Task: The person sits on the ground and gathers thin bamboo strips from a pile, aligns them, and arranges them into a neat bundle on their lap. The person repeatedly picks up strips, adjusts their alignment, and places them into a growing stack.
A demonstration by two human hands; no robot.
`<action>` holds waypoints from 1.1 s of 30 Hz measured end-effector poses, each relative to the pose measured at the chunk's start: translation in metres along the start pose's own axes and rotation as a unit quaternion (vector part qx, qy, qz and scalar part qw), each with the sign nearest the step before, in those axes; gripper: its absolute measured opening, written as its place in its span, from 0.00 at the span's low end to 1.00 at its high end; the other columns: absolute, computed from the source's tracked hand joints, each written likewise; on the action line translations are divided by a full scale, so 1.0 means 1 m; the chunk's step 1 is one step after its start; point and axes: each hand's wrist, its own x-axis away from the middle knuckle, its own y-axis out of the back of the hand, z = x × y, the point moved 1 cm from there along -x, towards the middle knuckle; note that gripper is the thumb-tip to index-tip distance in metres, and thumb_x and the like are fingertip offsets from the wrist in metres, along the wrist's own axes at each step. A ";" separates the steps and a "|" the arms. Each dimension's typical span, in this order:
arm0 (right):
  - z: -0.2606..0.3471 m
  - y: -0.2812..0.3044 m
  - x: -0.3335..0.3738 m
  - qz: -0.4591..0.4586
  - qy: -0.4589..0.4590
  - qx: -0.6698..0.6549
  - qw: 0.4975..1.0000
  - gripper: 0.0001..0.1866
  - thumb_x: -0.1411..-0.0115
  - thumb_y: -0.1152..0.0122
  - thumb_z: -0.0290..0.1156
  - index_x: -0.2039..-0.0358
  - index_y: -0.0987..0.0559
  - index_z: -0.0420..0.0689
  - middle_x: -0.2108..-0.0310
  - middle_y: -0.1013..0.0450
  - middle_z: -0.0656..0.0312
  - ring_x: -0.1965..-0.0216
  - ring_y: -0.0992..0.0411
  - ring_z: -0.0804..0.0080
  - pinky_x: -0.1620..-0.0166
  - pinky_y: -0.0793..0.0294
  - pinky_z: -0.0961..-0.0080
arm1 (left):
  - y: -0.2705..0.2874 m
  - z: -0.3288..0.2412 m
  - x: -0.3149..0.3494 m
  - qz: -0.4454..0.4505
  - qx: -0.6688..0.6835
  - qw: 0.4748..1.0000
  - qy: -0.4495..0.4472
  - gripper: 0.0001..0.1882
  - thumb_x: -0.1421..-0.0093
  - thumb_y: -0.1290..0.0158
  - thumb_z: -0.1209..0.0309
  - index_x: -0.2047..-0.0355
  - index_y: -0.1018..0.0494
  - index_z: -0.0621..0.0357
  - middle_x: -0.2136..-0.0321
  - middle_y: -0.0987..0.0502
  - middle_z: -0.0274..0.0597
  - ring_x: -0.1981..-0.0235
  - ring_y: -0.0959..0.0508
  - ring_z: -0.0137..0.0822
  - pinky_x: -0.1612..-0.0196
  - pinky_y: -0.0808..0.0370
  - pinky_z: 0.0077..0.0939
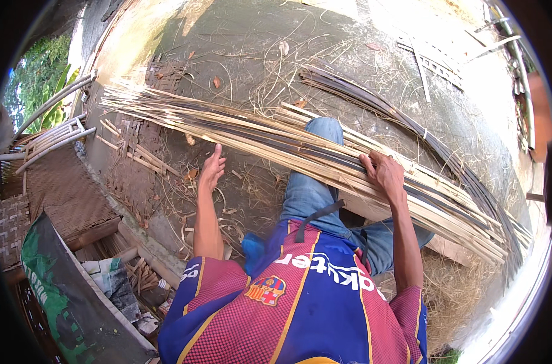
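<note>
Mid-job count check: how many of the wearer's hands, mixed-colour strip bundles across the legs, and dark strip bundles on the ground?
Hands: 2, left hand and right hand
Mixed pale-and-dark bundle: 1
Dark bundle: 1
Total: 4

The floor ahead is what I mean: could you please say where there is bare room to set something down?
Mostly bare floor lies between the dark strip bundle and the slatted piece. It is crowded left of that bundle, with curly shavings, and across the legs, where pale strips lie under the right hand.
</note>
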 end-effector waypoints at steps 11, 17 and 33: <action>0.042 0.047 0.050 -0.023 0.031 0.038 0.999 0.33 0.35 0.48 0.59 0.85 0.24 0.44 0.88 0.30 0.49 0.82 0.27 0.50 0.75 0.30 0.57 | -0.108 -0.029 0.030 0.272 0.617 0.725 -0.138 0.32 0.31 0.49 0.61 0.34 0.42 0.67 0.36 0.35 0.55 0.34 0.36 0.49 0.29 0.41 0.49; -0.008 -0.029 0.082 0.060 0.001 -0.075 0.995 0.34 0.34 0.53 0.61 0.78 0.18 0.42 0.81 0.25 0.45 0.72 0.23 0.44 0.67 0.25 0.51 | -0.111 0.026 0.029 0.297 0.579 0.754 -0.090 0.34 0.34 0.47 0.57 0.33 0.42 0.59 0.31 0.43 0.52 0.28 0.48 0.52 0.27 0.54 0.61; -0.040 0.064 0.147 -0.516 -0.058 -0.165 0.838 0.07 0.36 0.38 0.33 0.61 0.20 0.43 0.62 0.23 0.57 0.58 0.25 0.61 0.52 0.26 0.66 | -0.110 0.045 -0.018 0.378 0.622 0.674 -0.126 0.33 0.38 0.44 0.70 0.35 0.40 0.66 0.36 0.36 0.53 0.31 0.42 0.50 0.27 0.51 0.58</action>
